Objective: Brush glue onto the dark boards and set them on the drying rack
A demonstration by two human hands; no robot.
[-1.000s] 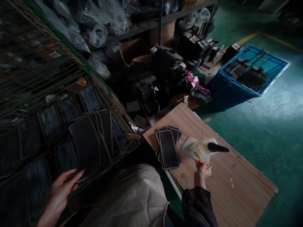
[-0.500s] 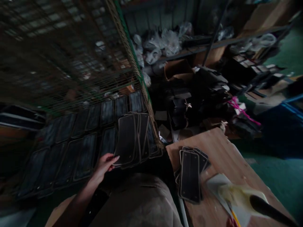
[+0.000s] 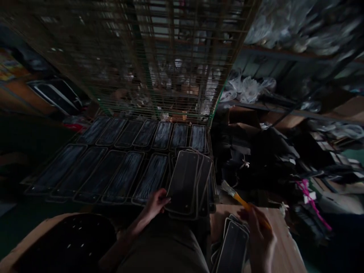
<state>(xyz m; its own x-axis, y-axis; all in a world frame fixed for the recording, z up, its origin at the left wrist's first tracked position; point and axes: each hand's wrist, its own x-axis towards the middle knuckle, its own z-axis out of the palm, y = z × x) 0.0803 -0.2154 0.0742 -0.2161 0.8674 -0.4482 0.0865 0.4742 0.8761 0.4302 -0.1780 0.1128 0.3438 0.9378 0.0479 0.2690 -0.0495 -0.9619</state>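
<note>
Black panels [image 3: 185, 182] in L hand [image 3: 156, 203]

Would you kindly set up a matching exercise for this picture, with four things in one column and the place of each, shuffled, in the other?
Things:
1. brush
2. fanned stack of black panels
3. streaked panels in rows
4. pink ribbon

Places:
A. flat on the wire rack
B. among the dark bundles at the far right
C. in the right hand
D. gripped at its near edge by the left hand

Pairs: 1-C, 2-D, 3-A, 4-B.
</note>
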